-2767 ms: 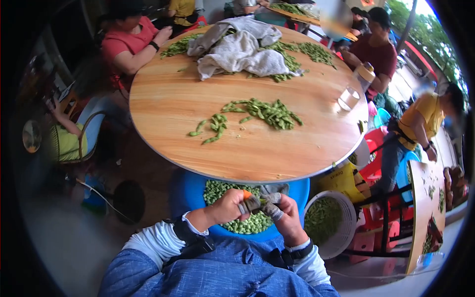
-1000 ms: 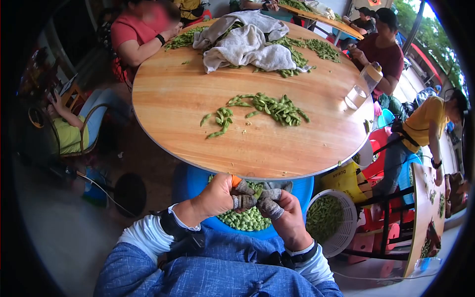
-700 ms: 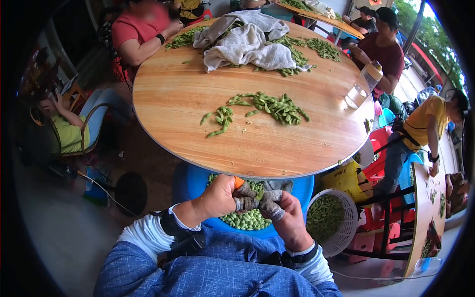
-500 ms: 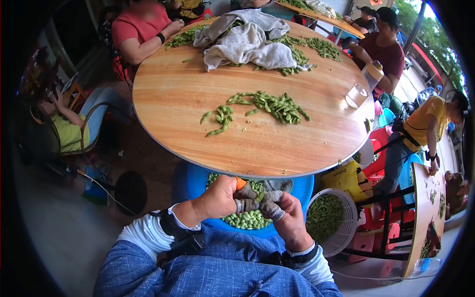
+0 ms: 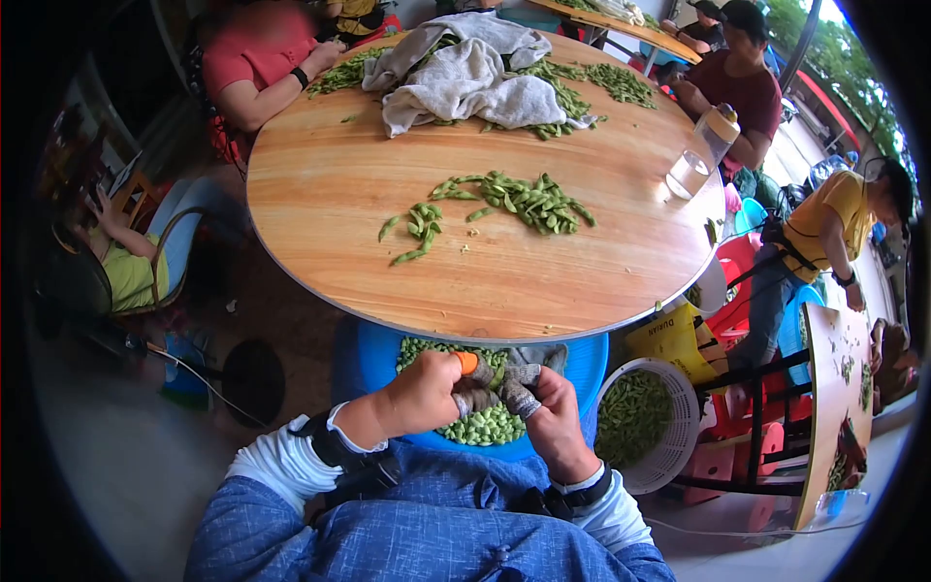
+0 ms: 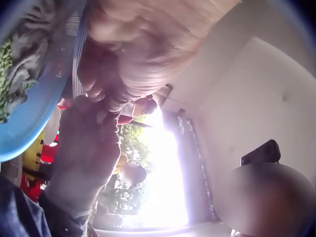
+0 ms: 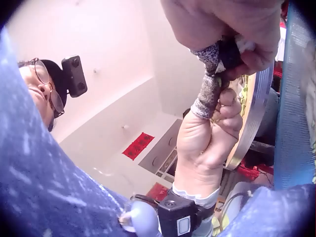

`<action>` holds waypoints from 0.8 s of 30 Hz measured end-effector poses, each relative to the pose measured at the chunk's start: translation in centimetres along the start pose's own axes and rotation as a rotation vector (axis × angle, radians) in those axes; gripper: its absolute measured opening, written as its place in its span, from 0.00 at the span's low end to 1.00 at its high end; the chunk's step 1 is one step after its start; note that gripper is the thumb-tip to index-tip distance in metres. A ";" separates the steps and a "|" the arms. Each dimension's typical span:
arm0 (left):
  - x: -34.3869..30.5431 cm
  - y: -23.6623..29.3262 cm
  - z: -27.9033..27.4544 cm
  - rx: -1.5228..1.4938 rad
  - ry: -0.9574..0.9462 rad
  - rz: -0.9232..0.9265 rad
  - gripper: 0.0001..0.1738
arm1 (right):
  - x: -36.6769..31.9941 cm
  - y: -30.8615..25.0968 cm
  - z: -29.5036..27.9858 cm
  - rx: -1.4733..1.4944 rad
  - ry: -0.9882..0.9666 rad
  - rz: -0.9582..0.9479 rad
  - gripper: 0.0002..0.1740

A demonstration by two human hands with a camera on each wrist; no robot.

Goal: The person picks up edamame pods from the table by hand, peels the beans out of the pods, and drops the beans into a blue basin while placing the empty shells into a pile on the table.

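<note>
**Risk notes: pod held over the blue basin**

Table [image 5: 485, 281]: round and wooden. Its near edge overhangs the far part of the blue basin [image 5: 590, 361]. The hands work just below and in front of that edge. Judgement: a sharp upward move could knock knuckles on the rim. The pile of pods [image 5: 524, 199] lies well apart from the hands, mid-table, so a long reach could sweep loose pods off the edge.

Blue basin: sits under the table edge, close to the person's lap, with shelled beans [image 5: 485, 427] heaped inside. The hands hover above its near half. Judgement: a bean squeezed out hard could clear the rim and land on the floor. It could also land in the white basket [image 5: 679, 427] just beside the basin, which holds green matter. I cannot tell whether that is pods or hulls.

Hands: the left hand [image 5: 422, 393] and right hand [image 5: 553, 427] meet fingertip to fingertip, both pinching the same pod [image 5: 497, 378]. The fingertips wear grey knit sleeves [image 5: 519, 396], and one left fingertip has an orange cap [image 5: 467, 362]. Judgement: the knit dulls touch and could slide on a smooth hull. A sleeve could also work loose under the twisting.

Pod: small and mostly hidden between the covered fingertips, directly above the beans. I cannot tell whether it is split. Judgement: if the pinch slips, the whole pod drops into the beans and has to be picked out.
</note>
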State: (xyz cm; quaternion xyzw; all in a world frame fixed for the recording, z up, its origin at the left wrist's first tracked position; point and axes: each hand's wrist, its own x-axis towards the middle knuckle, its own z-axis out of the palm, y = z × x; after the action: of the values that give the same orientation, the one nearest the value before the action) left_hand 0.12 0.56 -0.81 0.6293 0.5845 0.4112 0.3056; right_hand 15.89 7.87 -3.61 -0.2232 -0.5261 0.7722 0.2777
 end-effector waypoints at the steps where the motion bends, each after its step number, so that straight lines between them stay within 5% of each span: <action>1: -0.2 -0.1 0.0 0.194 -0.002 0.081 0.09 | -0.1 -0.2 0.3 0.019 0.009 -0.005 0.08; 6: -0.7 0.0 0.6 0.472 0.085 0.263 0.10 | -0.1 0.1 0.1 -0.022 0.021 -0.025 0.07; 13: -0.6 -0.8 1.7 -0.144 0.084 -0.031 0.10 | -0.3 -0.3 0.1 0.086 -0.006 -0.049 0.08; 14: -0.6 -0.2 1.5 -0.453 0.035 -0.278 0.07 | -0.3 0.1 -0.3 0.063 -0.037 -0.063 0.08; 17: -0.7 -1.0 1.2 -0.580 -0.044 -0.385 0.07 | -0.4 0.1 -0.3 0.085 -0.053 -0.052 0.07; 18: -0.6 -0.3 1.3 -0.429 -0.020 -0.302 0.12 | -0.4 0.3 -0.7 0.020 -0.038 -0.018 0.07; 21: -0.4 -0.3 1.7 0.062 0.118 0.028 0.04 | -0.5 -0.2 -0.8 0.082 -0.020 0.069 0.07; 24: -0.4 -0.9 1.6 0.210 0.094 0.068 0.09 | -0.7 -0.7 -0.9 0.103 -0.035 0.096 0.09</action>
State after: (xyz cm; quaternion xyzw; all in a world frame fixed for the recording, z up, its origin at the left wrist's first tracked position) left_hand 1.09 0.41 -2.39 0.6572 0.6163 0.3868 0.1964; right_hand 17.09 8.25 -3.19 -0.2202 -0.4791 0.8144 0.2423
